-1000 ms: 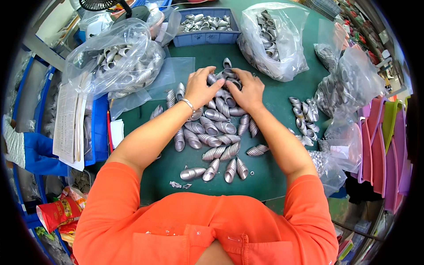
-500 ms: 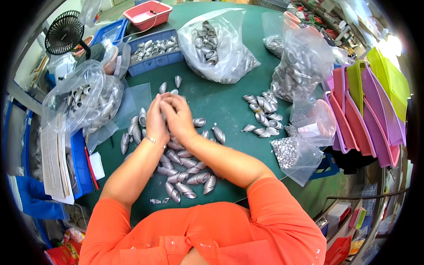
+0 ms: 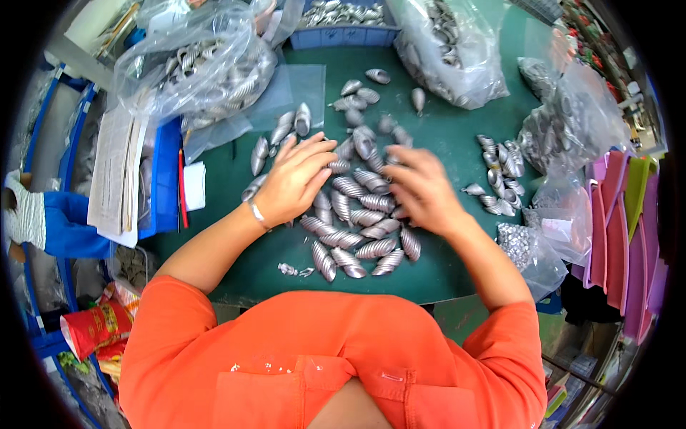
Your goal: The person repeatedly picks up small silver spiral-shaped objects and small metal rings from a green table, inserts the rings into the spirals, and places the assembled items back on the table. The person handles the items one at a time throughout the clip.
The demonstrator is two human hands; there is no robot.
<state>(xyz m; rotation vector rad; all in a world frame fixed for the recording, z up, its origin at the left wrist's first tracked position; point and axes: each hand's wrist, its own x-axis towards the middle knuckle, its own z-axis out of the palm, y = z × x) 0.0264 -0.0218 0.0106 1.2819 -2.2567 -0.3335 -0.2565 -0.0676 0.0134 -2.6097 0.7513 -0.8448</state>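
Observation:
Several silver, spiral-ribbed, shell-shaped metal pieces [image 3: 350,239] lie in a loose pile on the green table [image 3: 457,129] in front of me. At the pile's left side my left hand [image 3: 296,177] is open, its fingers stretched over the pieces. On the opposite side my right hand [image 3: 425,187] is open too, fingers apart and slightly blurred, touching or just above the pile's edge. Between the hands some pieces [image 3: 364,141] are blurred. A few small silver fittings [image 3: 294,270] rest near the table's front edge.
Clear bags of similar pieces stand at the left [image 3: 207,79], back [image 3: 457,61] and right [image 3: 572,121]. A smaller group of pieces [image 3: 500,175] lies right of my right hand. A blue bin [image 3: 346,36] is at the back; stacked colored trays [image 3: 618,229] stand far right.
My hands were cupped together over the far part of the pile; now they have parted to either side. More pieces lie at its far end. The whole view has shifted.

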